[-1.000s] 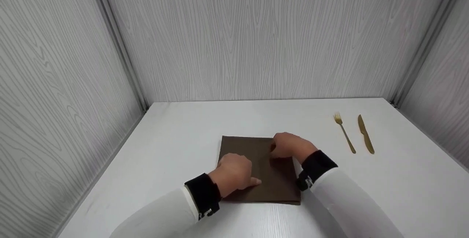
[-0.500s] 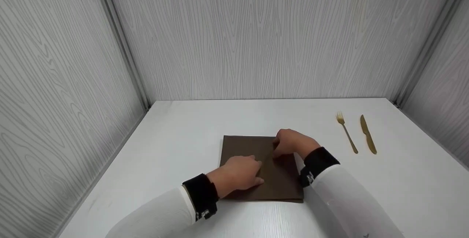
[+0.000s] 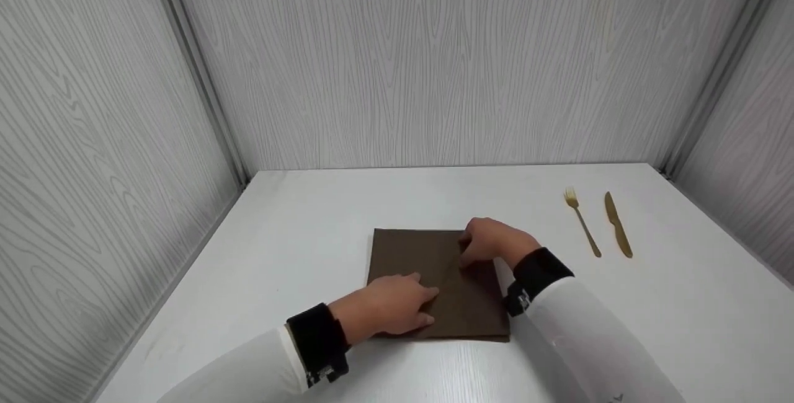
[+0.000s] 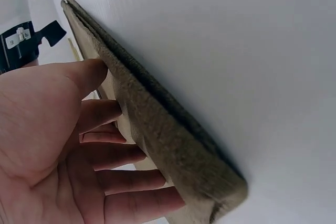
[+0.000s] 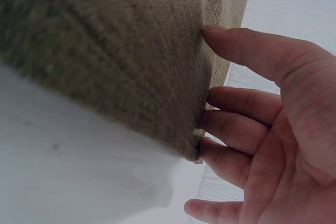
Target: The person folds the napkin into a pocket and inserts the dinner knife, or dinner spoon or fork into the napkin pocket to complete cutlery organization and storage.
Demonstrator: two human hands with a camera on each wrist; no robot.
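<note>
A folded brown cloth napkin [image 3: 414, 252] lies flat in the middle of the white table [image 3: 298, 229]. My left hand [image 3: 409, 305] rests on its near left part, fingers straight and palm down. In the left wrist view those fingers [image 4: 131, 179] lie along the napkin [image 4: 157, 129], near its thick folded edge. My right hand [image 3: 479, 247] sits on the far right part. Its fingertips [image 5: 210, 127] and thumb touch the napkin [image 5: 115, 40] at an edge without closing round it.
A gold fork [image 3: 582, 222] and a gold knife [image 3: 618, 224] lie side by side at the far right of the table. Grey wood-grain walls close the table in on the left, back and right.
My left hand has slid toward me and to the left across the napkin, its fingers flattening. The right hand has shifted slightly toward the far edge. The napkin has stayed put.
</note>
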